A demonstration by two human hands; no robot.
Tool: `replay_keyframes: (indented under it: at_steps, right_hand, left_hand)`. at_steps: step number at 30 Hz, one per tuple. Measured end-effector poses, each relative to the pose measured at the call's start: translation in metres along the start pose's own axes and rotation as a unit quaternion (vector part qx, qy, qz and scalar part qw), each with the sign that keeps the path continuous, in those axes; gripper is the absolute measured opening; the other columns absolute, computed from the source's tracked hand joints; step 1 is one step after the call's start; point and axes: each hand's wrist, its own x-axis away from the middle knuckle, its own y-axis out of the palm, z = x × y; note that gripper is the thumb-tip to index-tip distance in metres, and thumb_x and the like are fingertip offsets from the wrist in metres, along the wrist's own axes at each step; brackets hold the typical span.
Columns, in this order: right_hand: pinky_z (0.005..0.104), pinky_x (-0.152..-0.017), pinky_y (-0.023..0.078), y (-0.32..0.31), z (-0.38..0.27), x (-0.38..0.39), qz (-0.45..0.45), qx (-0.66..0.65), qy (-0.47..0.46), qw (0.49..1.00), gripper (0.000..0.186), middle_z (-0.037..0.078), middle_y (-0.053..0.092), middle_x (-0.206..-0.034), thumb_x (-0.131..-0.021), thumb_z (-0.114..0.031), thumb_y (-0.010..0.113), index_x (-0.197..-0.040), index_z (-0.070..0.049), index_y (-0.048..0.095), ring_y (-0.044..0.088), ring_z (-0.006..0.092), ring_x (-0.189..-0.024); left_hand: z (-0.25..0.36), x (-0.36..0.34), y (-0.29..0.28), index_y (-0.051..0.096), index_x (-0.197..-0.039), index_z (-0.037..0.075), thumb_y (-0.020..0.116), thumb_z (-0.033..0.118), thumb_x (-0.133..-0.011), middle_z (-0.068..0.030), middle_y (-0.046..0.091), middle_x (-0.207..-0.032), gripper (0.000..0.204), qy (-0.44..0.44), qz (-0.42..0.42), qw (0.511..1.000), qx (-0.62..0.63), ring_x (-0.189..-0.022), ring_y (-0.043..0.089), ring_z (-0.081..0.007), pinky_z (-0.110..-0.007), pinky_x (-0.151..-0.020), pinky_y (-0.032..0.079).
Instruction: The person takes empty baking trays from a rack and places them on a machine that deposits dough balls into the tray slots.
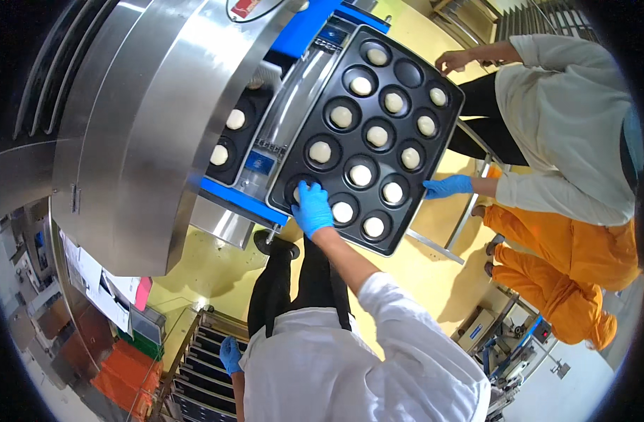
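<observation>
While reaching into the black baking tray (pixel 367 200) at centre frame, curling the right hand (pixel 313 209) over a dough ball (pixel 296 193); cannot tell if gripping. Hanging the left hand (pixel 230 354) lower left, grip unclear. Looks filled except one bare cup (pixel 408 72), upper right.

Dough ball (pixel 296 193) half-hidden by right hand (pixel 313 209), second tray (pixel 246 136) partly behind steel housing (pixel 146 126), left hand (pixel 231 355) grip unclear (too small)

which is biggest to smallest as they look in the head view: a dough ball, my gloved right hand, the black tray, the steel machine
1. Steel machine
2. Black tray
3. Gloved right hand
4. Dough ball, though the balls look much alike
</observation>
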Motion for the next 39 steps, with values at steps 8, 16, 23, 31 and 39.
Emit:
replay_keyframes:
  at_steps: [8, 16, 23, 31, 39]
  right_hand:
    - [0.0513, -0.088, 0.044, -0.013, 0.005, 0.015, 0.110, 0.112, -0.085, 0.984, 0.048, 0.022, 0.050, -0.119, -0.075, -0.010, 0.061, -0.122, -0.008, 0.049, 0.050, 0.0425, -0.106]
    - [0.0478, -0.069, 0.045, 0.032, -0.058, 0.168, -0.121, -0.128, -0.212, 0.961, 0.015, 0.023, 0.056, -0.076, -0.080, -0.011, 0.054, -0.091, -0.002, 0.060, 0.057, 0.0419, -0.077]
    - [0.0362, -0.069, 0.050, 0.120, -0.143, 0.187, -0.488, 0.116, -0.340, 0.796, 0.027, 0.015, 0.068, -0.079, -0.082, -0.028, 0.062, -0.079, -0.002, 0.068, 0.066, 0.0237, -0.071]
    - [0.0340, -0.076, 0.051, 0.188, -0.204, 0.276, -0.567, 0.236, -0.470, 0.634, 0.034, 0.016, 0.069, -0.088, -0.084, -0.032, 0.060, -0.099, -0.001, 0.066, 0.067, 0.0247, -0.082]
    - [0.0328, -0.091, 0.046, 0.304, -0.294, 0.453, -0.605, 0.227, -0.522, 0.556, 0.044, 0.016, 0.064, -0.109, -0.089, -0.039, 0.054, -0.111, -0.001, 0.060, 0.061, 0.0246, -0.102]
  left_hand:
    - [-0.010, -0.074, -0.012, 0.060, -0.109, -0.005, 0.060, 0.014, -0.089, -0.0133, 0.064, -0.106, 0.028, 0.100, -0.098, 0.988, -0.062, -0.098, 0.061, -0.0196, -0.030, -0.087, 0.047]
    - [-0.055, -0.071, -0.006, 0.060, -0.112, -0.004, 0.058, 0.018, -0.090, -0.0121, 0.061, -0.114, 0.030, 0.006, -0.014, 0.980, 0.199, -0.106, 0.056, -0.0187, -0.032, -0.094, 0.042]
    - [-0.035, 0.072, -0.030, 0.060, -0.115, 0.002, 0.062, 0.022, -0.088, -0.0090, 0.064, -0.108, 0.034, -0.044, 0.289, 0.884, 0.365, -0.099, 0.060, -0.0171, -0.030, -0.090, 0.046]
    - [-0.344, 0.191, -0.053, 0.055, -0.094, 0.008, 0.057, 0.029, -0.086, -0.0089, 0.062, -0.090, 0.023, -0.120, 0.522, 0.309, 0.786, -0.080, 0.060, -0.0221, -0.032, -0.066, 0.048]
    - [-0.505, 0.100, -0.123, 0.059, -0.096, 0.009, 0.062, 0.025, -0.079, -0.0097, 0.064, -0.095, 0.023, 0.141, 0.437, 0.071, 0.885, -0.088, 0.060, -0.0267, -0.042, -0.078, 0.050]
